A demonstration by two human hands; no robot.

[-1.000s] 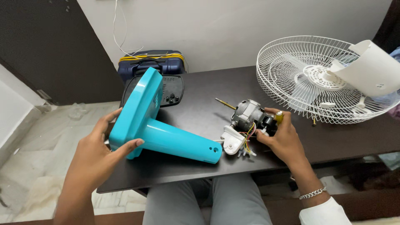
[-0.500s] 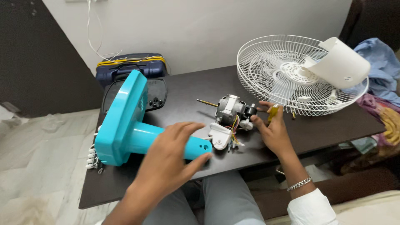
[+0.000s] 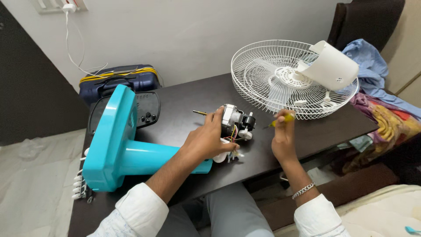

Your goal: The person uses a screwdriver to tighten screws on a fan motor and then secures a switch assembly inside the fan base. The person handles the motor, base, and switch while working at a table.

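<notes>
- Centrally, the left hand point(image 3: 207, 141) is closing around the fan motor point(image 3: 234, 120) on the dark table point(image 3: 184, 98).
- Right hand point(image 3: 283, 139) is gripping a yellow-handled screwdriver point(image 3: 280, 120), right of centre.
- Teal fan stand point(image 3: 127, 147) is lying at the lower left.

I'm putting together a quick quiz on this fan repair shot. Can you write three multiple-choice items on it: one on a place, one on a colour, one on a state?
1. Where does the white wire fan guard lie?
A. on the dark table's far right part
B. on the floor
C. on the suitcase

2. What colour is the fan stand?
A. red
B. turquoise
C. black

3. What is the right hand doing?
A. resting flat and empty
B. holding a yellow-handled screwdriver
C. gripping the guard

Answers: 1 A, the guard rests on the table beside the white blade. 2 B, its base and column are turquoise. 3 B, its fingers close on the screwdriver, while the left hand steadies the fan motor.
</notes>
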